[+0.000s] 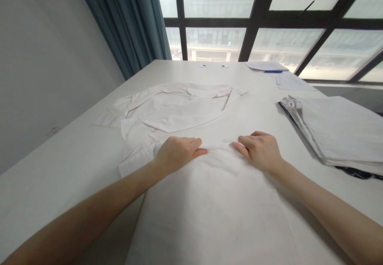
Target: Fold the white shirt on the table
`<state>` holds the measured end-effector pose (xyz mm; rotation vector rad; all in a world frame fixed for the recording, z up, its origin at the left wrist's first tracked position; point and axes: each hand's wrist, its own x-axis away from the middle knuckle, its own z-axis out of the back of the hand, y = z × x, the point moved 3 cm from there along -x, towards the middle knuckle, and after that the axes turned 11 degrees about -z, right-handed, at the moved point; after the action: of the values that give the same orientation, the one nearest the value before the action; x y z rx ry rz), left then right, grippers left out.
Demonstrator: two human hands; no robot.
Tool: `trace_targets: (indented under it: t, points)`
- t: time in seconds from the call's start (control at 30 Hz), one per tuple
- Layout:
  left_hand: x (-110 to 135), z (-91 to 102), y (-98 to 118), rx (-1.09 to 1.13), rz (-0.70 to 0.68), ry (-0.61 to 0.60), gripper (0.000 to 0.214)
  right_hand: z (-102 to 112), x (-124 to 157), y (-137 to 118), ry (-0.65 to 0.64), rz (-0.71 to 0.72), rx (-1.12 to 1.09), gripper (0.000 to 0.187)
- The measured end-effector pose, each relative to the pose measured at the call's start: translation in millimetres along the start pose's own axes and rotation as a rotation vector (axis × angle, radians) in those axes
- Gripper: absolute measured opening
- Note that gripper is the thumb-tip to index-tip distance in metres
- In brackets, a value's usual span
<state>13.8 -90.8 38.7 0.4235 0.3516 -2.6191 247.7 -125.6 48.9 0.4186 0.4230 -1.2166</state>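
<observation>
A large piece of white cloth (221, 209) lies on the near part of the table and runs down toward me. My left hand (179, 152) grips its far edge, thumb on top and fingers curled over. Farther right on that same edge, my right hand (259, 149) pinches the cloth too, and small creases show between the hands. Whether the cloth is a garment, I cannot tell. Just beyond my left hand, a crumpled white garment (182, 107) is spread out, with a sleeve-like part trailing to the left.
Folded white cloths (344, 129) are stacked at the right, with something dark underneath. Papers (265, 66) and a blue pen (273, 72) lie at the far right of the white table (74, 157). Behind stand a window and a blue curtain (131, 21).
</observation>
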Motion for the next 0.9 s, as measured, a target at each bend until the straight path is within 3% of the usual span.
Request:
trace_targets:
  t: [0.27,0.6,0.77,0.9]
  points:
    - [-3.0,8.4,13.0,0.023,-0.038,0.029,0.056,10.8,3.8,-16.7,0.191,0.169,-0.068,0.056]
    - [0.3,7.6,14.2,-0.028,-0.139,0.158,0.049,11.1,2.1,-26.8,0.139,0.203,-0.053,0.041]
    - [-0.3,7.4,15.5,-0.015,-0.136,0.127,0.050,10.1,1.4,-33.5,0.093,0.220,-0.070,0.038]
    - [-2.0,4.8,9.5,0.094,-0.025,0.053,0.056,8.0,2.4,-30.9,0.129,0.224,-0.096,0.040]
